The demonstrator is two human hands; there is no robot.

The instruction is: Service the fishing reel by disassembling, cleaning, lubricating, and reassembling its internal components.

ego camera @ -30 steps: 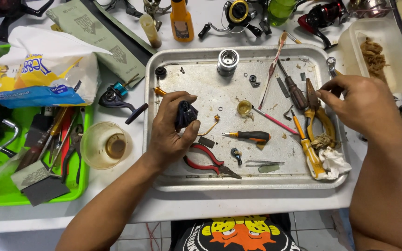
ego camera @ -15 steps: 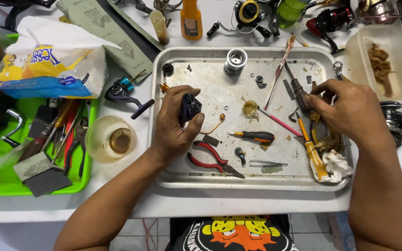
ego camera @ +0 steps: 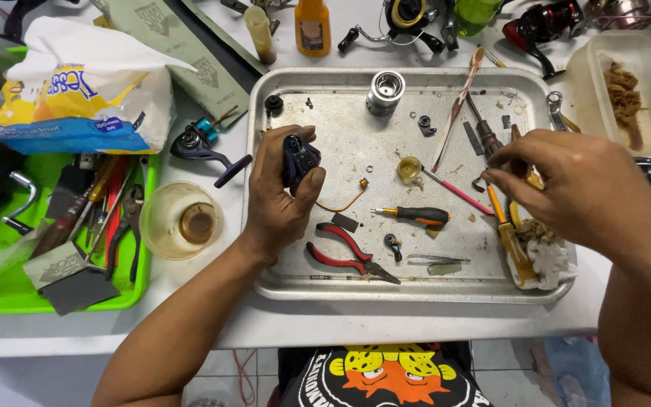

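A white table is carrying a metal tray (ego camera: 325, 283) crowded with tools. The left hand (ego camera: 280, 196) is curling its fingers around a dark reel part (ego camera: 299, 158), holding it just above the tray. Just right of this hand, red-handled pliers (ego camera: 344, 252) and a small screwdriver (ego camera: 416, 215) are lying on the tray. The right hand (ego camera: 574, 185) is pinching its fingertips together over a cluster of tools; what they are gripping cannot be told. Beyond the left hand, a plastic cup (ego camera: 181, 220) is sitting beside a green tray (ego camera: 9, 298).
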